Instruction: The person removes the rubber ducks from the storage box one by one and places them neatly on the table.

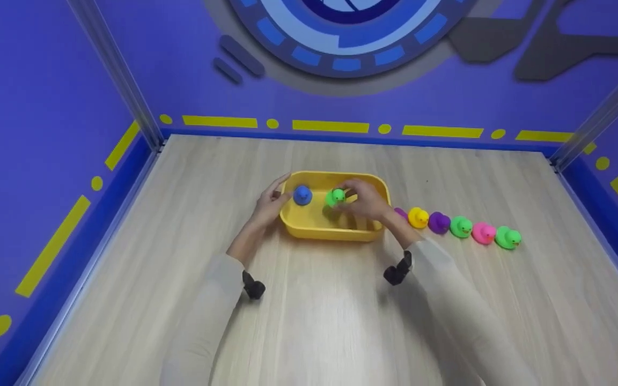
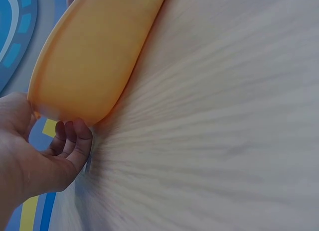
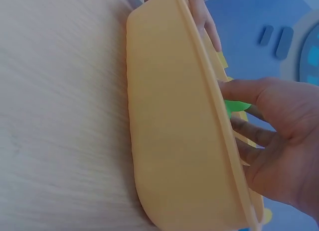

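A yellow plastic basin (image 1: 317, 234) stands on the wooden table. At its left end my left hand (image 1: 269, 208) holds the rim, with the thumb at the rim and curled fingers against the outer wall, as the left wrist view shows. Inside the basin, toward the left, sits a blue rubber duck (image 1: 302, 195). My right hand (image 1: 365, 199) reaches over the basin and pinches a green rubber duck (image 1: 336, 198) between thumb and fingers. The right wrist view shows only a bit of that green duck (image 3: 237, 106) behind the basin wall.
Right of the basin runs a row of rubber ducks: a purple one partly hidden by my right arm, then yellow (image 1: 418, 217), purple (image 1: 439, 223), green (image 1: 461, 227), pink (image 1: 483, 234) and another green one (image 1: 508, 238). Blue printed walls (image 1: 180, 96) enclose the table.
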The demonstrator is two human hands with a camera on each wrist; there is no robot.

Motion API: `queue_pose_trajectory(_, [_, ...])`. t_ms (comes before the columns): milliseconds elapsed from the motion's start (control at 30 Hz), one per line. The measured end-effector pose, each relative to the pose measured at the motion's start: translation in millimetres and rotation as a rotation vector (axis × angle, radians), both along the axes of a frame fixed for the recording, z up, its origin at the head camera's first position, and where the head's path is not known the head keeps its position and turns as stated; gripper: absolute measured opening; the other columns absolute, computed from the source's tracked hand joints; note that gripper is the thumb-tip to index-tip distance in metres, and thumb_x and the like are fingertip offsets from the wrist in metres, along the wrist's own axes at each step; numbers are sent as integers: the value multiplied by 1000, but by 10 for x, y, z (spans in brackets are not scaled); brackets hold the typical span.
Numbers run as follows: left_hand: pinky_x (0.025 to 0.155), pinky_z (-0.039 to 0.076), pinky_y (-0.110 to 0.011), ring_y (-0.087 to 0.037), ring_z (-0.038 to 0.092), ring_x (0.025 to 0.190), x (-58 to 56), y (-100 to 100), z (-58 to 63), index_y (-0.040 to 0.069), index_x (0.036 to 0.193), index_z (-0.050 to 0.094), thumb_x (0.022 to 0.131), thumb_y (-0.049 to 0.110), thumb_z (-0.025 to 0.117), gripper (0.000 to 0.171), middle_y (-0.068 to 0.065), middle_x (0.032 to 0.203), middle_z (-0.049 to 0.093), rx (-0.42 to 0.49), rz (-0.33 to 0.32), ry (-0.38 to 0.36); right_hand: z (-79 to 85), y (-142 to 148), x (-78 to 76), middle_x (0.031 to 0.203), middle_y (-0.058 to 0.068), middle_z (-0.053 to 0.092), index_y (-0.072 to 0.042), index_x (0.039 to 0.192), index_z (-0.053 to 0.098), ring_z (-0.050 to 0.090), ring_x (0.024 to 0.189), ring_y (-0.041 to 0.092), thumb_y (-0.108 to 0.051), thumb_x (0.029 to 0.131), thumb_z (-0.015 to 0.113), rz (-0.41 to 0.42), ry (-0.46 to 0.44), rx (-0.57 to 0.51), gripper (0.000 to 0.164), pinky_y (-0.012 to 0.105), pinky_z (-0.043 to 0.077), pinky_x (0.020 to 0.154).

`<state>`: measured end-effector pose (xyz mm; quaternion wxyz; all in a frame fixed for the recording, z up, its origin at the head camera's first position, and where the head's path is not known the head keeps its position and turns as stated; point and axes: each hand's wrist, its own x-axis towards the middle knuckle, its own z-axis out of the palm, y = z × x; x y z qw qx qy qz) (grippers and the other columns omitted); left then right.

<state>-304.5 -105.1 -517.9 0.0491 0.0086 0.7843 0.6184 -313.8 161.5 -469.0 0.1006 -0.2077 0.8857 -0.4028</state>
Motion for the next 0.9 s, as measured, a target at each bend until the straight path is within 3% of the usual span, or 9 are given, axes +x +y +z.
queue_pose_trajectory(200, [76,46,-22,-19,50,102,7,-2,24,30,156,42,106,26,55,52,-8,115,53,3,3,-24,43,56,49,122,24,64,6,123,65,64,115,41,-1,89,76,11,76,-62,36,54,51,105])
queue_pose_trajectory(533, [74,46,-20,-20,52,101,11,28,4,31,155,44,106,26,57,51,-7,112,54,11,19,-40,63,142,150,126,25,63,8,128,60,61,118,41,4,92,69,45,126,-116,37,56,49,107])
queue_pose_trajectory(733, [69,47,-19,-20,53,95,14,28,-3,26,156,43,105,22,57,53,-10,109,54,25,16,-22,56,181,229,126,27,63,9,128,61,60,116,40,8,91,68,50,196,-141,37,55,50,105])
queue_pose_trajectory(900, [69,47,-19,-20,53,94,13,22,20,26,156,43,105,21,56,53,-8,107,54,21,25,-19,76,220,280,130,25,60,5,131,60,58,120,38,9,94,65,13,155,-161,38,54,53,103])
